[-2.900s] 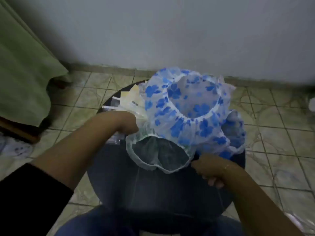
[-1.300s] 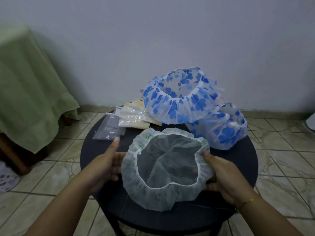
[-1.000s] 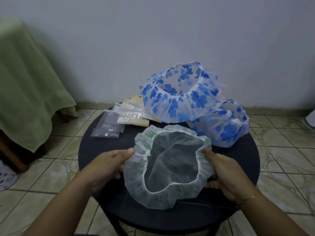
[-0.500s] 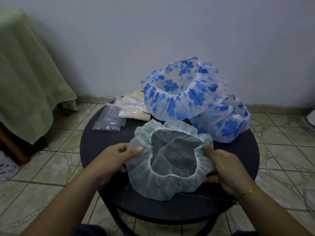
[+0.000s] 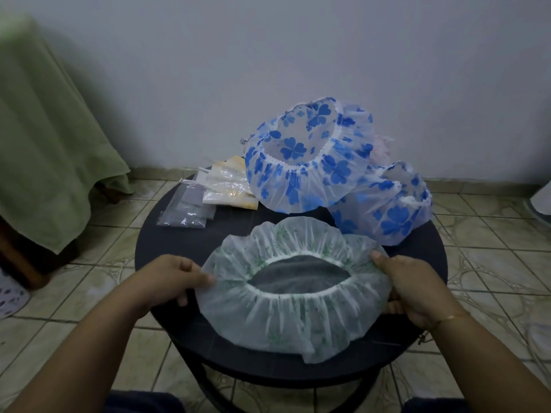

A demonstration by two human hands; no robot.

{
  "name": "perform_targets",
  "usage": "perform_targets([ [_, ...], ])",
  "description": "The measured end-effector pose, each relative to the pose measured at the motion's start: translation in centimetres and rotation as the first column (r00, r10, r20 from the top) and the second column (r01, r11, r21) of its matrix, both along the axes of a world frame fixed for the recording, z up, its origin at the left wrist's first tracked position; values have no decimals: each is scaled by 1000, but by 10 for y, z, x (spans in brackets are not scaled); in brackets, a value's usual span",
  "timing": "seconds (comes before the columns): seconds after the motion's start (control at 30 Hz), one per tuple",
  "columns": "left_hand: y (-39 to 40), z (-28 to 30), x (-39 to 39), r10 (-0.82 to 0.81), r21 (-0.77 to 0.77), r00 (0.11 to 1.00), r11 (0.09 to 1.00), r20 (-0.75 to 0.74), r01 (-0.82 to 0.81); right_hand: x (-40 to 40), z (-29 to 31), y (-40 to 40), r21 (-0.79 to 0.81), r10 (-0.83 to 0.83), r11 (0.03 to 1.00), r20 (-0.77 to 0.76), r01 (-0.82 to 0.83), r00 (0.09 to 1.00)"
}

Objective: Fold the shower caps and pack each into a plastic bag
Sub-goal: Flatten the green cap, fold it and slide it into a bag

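Over the round table [image 5: 167, 251], both hands' fingers [image 5: 205, 278] pinch the white shower cap [image 5: 286, 320].

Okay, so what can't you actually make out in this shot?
- Head view: pink thing behind the upper blue-flowered cap, mostly hidden.
- Right hand: its fingers tucked under the white cap.
- Plastic bags: overlapping, count unclear.
- Table legs: hidden beneath the top.

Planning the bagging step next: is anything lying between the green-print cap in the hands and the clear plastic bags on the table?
Nothing visible does. The green-print cap, gripped by the left hand and right hand, faces bare table toward the plastic bags.
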State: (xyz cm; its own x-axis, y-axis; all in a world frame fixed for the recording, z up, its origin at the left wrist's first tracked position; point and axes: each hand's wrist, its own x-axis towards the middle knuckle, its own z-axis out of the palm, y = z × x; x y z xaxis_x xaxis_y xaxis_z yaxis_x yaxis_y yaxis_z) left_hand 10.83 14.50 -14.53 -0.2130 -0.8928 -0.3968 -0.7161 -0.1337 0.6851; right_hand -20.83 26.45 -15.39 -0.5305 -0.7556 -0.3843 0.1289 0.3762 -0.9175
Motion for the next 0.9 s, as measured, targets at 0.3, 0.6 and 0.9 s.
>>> perform_targets([
  [0.3, 5, -2, -5, -185, -84, 924, 983, -336, 166, -4, -3, 1, -290, 217, 947, 251, -141, 943],
  [0.6, 11, 8, -13, -43, -167, 998, 985, -56, 34, -7, -3, 5, 48, 141, 990, -239, -133, 961],
  [0.9, -14, 8, -42, 44, 59, 942, 998, -332, -25, 12, 1, 2, -130, 285, 937, -250, -323, 925],
])
